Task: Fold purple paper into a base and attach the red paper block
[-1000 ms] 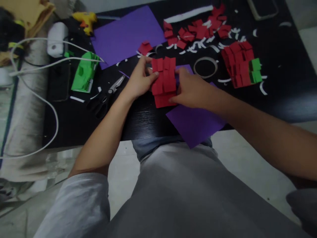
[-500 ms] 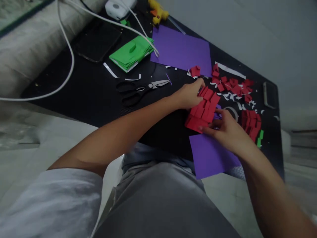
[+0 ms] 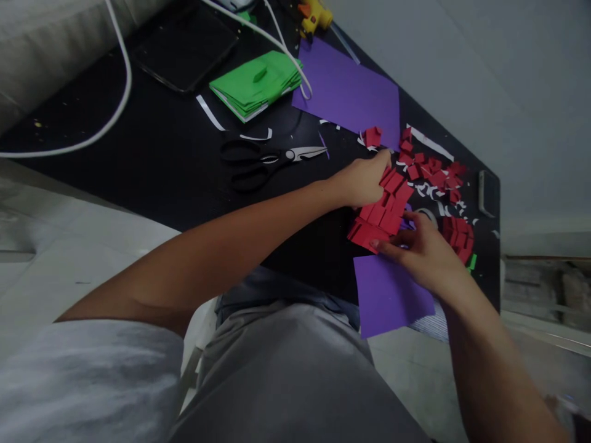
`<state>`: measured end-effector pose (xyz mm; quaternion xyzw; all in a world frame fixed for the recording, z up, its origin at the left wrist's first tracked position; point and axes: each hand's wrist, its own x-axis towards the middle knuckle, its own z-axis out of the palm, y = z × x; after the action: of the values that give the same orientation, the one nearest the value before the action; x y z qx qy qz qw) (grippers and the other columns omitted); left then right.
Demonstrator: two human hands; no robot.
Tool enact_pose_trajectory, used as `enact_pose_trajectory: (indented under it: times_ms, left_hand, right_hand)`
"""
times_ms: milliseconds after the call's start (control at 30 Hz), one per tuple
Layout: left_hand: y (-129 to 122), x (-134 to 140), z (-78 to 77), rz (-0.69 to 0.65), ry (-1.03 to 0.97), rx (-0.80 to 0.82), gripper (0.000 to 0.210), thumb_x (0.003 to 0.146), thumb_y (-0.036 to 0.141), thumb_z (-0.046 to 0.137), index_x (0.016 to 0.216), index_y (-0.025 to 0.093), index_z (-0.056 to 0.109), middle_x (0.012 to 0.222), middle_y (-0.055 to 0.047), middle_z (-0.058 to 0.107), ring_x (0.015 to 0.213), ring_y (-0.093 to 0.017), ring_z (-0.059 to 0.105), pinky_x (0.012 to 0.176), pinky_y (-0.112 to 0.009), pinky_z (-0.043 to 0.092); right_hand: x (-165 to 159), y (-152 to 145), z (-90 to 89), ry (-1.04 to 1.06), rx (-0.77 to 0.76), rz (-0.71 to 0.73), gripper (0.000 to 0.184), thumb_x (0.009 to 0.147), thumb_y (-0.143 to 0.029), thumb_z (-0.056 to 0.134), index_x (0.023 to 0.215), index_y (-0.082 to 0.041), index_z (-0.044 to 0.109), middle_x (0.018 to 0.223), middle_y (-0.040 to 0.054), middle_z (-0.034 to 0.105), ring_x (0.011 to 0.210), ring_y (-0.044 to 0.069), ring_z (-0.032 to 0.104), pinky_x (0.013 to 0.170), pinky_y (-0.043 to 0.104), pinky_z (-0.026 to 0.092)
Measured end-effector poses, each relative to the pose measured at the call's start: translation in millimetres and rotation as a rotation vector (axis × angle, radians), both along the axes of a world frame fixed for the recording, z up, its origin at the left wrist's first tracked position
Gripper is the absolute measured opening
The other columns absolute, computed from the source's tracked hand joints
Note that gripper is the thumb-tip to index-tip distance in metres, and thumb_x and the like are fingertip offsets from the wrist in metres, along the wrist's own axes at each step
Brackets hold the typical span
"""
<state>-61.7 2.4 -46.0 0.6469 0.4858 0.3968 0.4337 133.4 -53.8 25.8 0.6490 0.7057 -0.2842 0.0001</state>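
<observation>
Between my two hands sits a red paper piece (image 3: 381, 212) covered in overlapping rows of small squares. My left hand (image 3: 367, 178) is closed at its upper left edge, with the fingertips partly hidden. My right hand (image 3: 422, 252) pinches its lower right corner, thumb on top and fingers curled behind. Just below lies a purple paper sheet (image 3: 390, 298), reaching past the table edge. Beyond the hands are loose folded red paper pieces (image 3: 434, 169). A second red tiled piece (image 3: 458, 237) rests right of my right hand, with a green bit (image 3: 471, 262) beside it.
Black-handled scissors (image 3: 272, 160) lie left of my hands on the black table (image 3: 152, 166). Behind them are a folded green paper stack (image 3: 256, 83), a larger purple sheet (image 3: 348, 92), a white cable (image 3: 122, 80) and a yellow glue gun (image 3: 315, 15). A phone (image 3: 488, 194) lies far right.
The camera view has turned and shifted, so the table appears moved. Both hands stay on the red tiled piece, with little visible change in their grip.
</observation>
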Motion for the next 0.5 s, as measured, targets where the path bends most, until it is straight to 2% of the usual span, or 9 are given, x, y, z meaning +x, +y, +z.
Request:
enact_pose_trajectory:
  times_ms: [200,367,500]
  left_hand:
    - [-3.5,-3.2,5.6,-0.003,0.054,0.055,0.035,0.088,0.014,0.059,0.122,0.021,0.056,0.088,-0.005,0.068,0.087,-0.027,0.071,0.079,-0.037,0.05]
    - [-4.0,-3.6,6.9,-0.003,0.076,0.072,0.035,0.087,0.012,0.059,0.122,0.02,0.056,0.092,-0.006,0.07,0.091,-0.027,0.071,0.079,-0.037,0.048]
    - [-3.3,-2.4,5.4,0.005,0.081,0.096,0.034,0.087,0.013,0.06,0.12,0.02,0.057,0.092,-0.007,0.07,0.091,-0.028,0.071,0.079,-0.038,0.048]
  right_hand:
    - [-3.2,-1.4,1.1,-0.086,0.095,0.099,0.071,0.075,-0.046,0.077,0.136,-0.018,0.054,0.089,0.0105,0.078,0.085,0.036,0.076,0.08,0.052,0.059]
    - [-11.5,-3.4,5.4,-0.215,0.138,0.105,0.065,0.076,-0.043,0.077,0.132,-0.016,0.058,0.09,0.0121,0.078,0.087,0.038,0.076,0.08,0.051,0.058]
    - [-14.3,-4.7,7.7,-0.234,0.134,0.108,0.064,0.077,-0.042,0.077,0.132,-0.016,0.058,0.093,0.0133,0.079,0.086,0.037,0.076,0.08,0.051,0.057]
